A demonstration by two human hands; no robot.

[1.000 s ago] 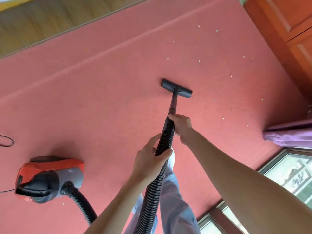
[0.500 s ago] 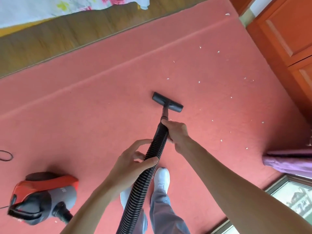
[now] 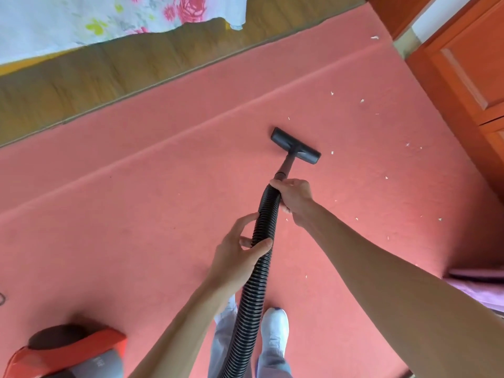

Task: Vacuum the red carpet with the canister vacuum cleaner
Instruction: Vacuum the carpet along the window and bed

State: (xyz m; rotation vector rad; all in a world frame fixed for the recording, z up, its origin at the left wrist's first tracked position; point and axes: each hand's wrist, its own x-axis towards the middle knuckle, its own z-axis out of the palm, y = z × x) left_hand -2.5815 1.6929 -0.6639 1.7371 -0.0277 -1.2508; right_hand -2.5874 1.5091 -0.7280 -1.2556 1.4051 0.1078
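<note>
The red carpet (image 3: 136, 214) fills most of the floor, with small white scraps (image 3: 361, 100) scattered over its right half. The flat black nozzle (image 3: 296, 145) rests on the carpet at the centre. A ribbed black hose (image 3: 259, 268) runs from it down toward me. My right hand (image 3: 294, 196) grips the hose's top end just behind the nozzle tube. My left hand (image 3: 240, 252) holds the hose lower down, fingers wrapped loosely around it. The red and grey canister (image 3: 68, 353) sits at the bottom left, partly cut off by the frame.
A wooden floor strip (image 3: 109, 69) and a floral bedspread (image 3: 95, 17) lie beyond the carpet's far edge. An orange wooden cabinet (image 3: 469, 77) stands at the right. Purple cloth (image 3: 480, 287) lies at the right edge. My white shoe (image 3: 274, 331) is below the hose.
The view has tilted toward the far side, so the bedspread shows and the canister has slid low in the frame. The nozzle pulled back toward me, then moved forward along the carpet again.
</note>
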